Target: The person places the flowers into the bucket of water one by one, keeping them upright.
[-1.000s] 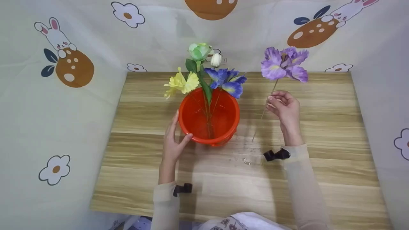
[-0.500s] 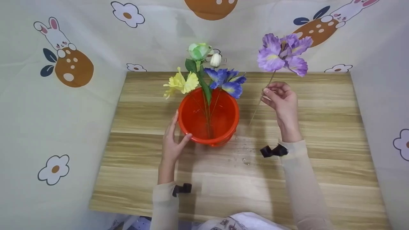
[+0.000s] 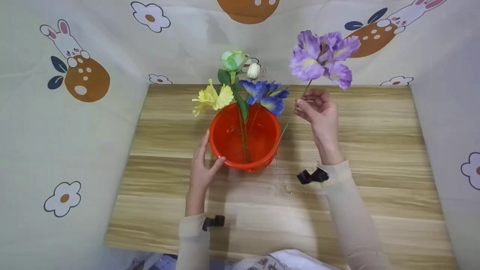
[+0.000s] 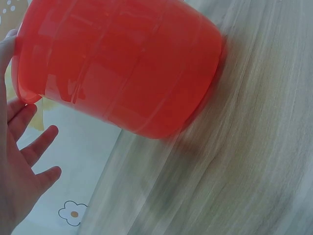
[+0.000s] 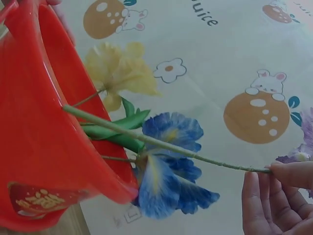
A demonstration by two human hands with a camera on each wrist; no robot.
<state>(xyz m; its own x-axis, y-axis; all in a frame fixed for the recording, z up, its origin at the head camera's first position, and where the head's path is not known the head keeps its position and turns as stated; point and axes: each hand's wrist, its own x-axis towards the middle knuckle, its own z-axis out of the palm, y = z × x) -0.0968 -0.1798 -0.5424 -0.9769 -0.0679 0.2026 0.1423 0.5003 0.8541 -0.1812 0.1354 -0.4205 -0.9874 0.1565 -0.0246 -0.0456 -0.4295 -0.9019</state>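
Observation:
An orange-red plastic bucket (image 3: 245, 165) stands on the wooden table. It holds artificial flowers: a yellow flower (image 3: 213, 98), a blue iris (image 3: 264, 93), a green flower (image 3: 234, 60) and a white bud (image 3: 254, 70). My left hand (image 3: 202, 170) rests against the bucket's left rim; in the left wrist view its fingers (image 4: 41, 147) are straight and spread. My right hand (image 3: 320, 118) pinches the stem of a purple iris (image 3: 322, 60) between thumb and fingers, to the bucket's right. The stem's lower end overlaps the right rim in the head view; the right wrist view shows the stem (image 5: 161, 143) crossing before the rim.
Small clear bits or drops (image 3: 288, 190) lie on the table (image 3: 258, 221) in front of the bucket. A patterned cloth (image 3: 187, 48) forms walls behind and at both sides. Black wrist cameras (image 3: 312, 175) sit on both sleeves.
My right hand has lifted the purple iris away from me and then left, bringing its stem end to the bucket's right rim. The left hand and bucket stay in place.

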